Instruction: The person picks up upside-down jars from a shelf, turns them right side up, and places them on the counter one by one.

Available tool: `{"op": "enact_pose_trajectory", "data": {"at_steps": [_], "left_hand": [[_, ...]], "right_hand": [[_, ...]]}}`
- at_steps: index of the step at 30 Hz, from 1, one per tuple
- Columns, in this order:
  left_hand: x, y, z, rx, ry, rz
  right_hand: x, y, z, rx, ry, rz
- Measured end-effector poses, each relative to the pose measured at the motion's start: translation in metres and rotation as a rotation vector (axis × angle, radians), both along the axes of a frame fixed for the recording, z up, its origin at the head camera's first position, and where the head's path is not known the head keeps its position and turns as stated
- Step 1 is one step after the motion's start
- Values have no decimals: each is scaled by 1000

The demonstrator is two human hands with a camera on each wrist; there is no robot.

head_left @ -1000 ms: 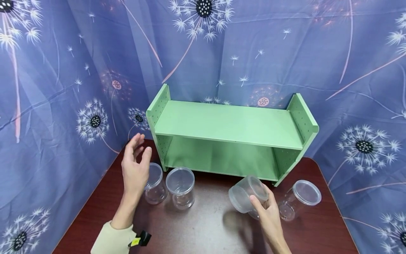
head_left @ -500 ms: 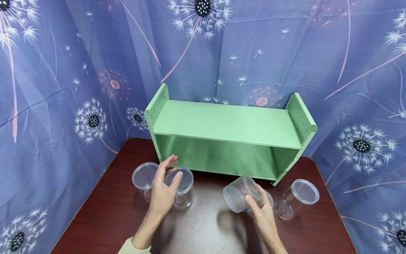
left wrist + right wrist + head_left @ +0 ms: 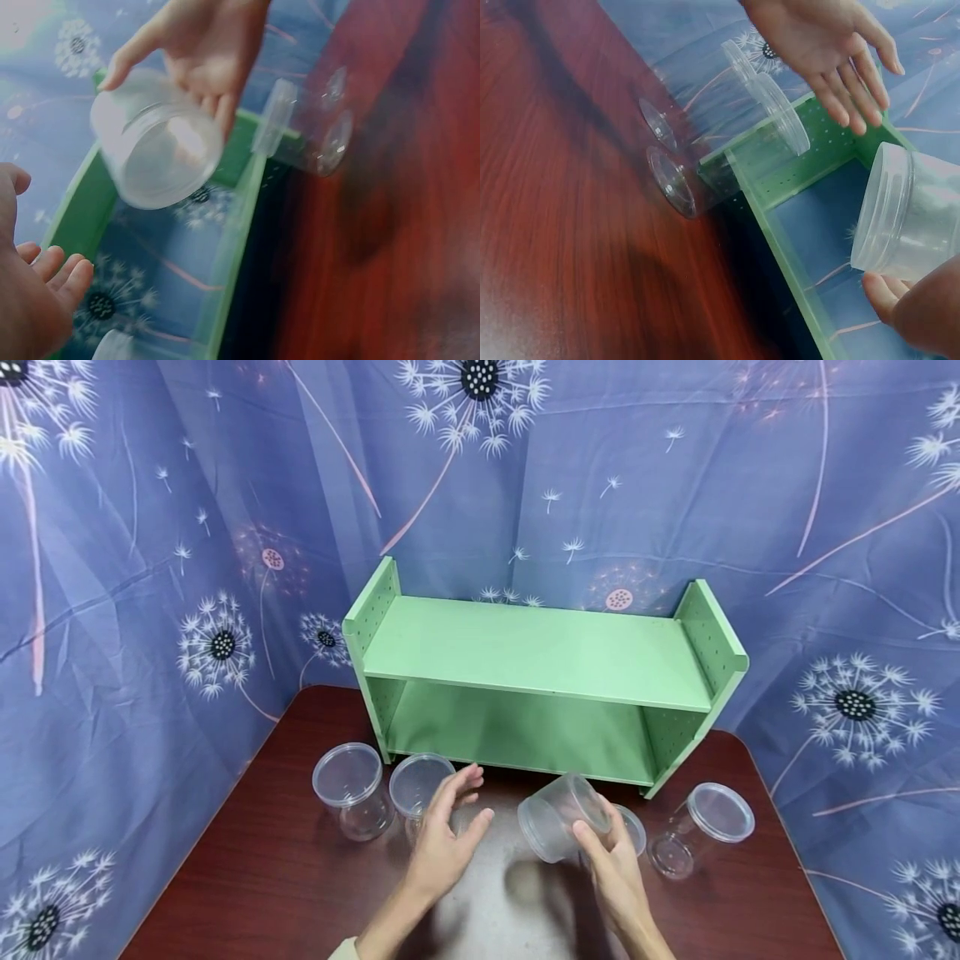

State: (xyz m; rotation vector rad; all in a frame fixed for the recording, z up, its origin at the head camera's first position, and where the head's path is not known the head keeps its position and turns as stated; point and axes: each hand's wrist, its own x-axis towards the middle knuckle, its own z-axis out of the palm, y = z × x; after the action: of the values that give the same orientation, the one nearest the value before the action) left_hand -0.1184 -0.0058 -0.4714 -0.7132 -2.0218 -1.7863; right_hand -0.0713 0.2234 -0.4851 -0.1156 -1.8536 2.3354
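Note:
A clear plastic jar (image 3: 557, 823) is held off the table, tilted on its side, with its lidded end toward the left. My right hand (image 3: 619, 875) grips it near the base, thumb on the near side; in the right wrist view the jar (image 3: 915, 214) fills the right edge. My left hand (image 3: 442, 853), fingers spread and holding nothing, is a short way left of it. In the left wrist view a gap separates the left hand (image 3: 39, 289) from the jar. Behind the left hand stands another lidded jar (image 3: 420, 779), partly covered.
A green two-level shelf (image 3: 532, 652) stands at the back of the dark red table (image 3: 247, 860). One jar (image 3: 351, 789) stands at the far left. To the right, a jar (image 3: 633, 832) is partly behind my right hand, with another jar (image 3: 708, 827) beyond it.
My left hand has swept right and down, past the two left jars, toward the held jar. The right hand has shifted slightly left with its jar.

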Motion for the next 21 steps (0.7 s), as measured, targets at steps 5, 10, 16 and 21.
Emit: {"op": "enact_pose_trajectory", "data": {"at_steps": [5, 10, 16, 21], "left_hand": [[5, 11, -11, -21, -32, -43], [7, 19, -22, -19, -62, -92], [8, 23, -31, -61, -167, -175], [10, 24, -36, -77, -305, -252]], "right_hand": [[1, -3, 1, -40, 39, 26], [1, -6, 2, -87, 91, 59], [2, -8, 1, -90, 117, 67], [4, -9, 3, -97, 83, 78]]}}
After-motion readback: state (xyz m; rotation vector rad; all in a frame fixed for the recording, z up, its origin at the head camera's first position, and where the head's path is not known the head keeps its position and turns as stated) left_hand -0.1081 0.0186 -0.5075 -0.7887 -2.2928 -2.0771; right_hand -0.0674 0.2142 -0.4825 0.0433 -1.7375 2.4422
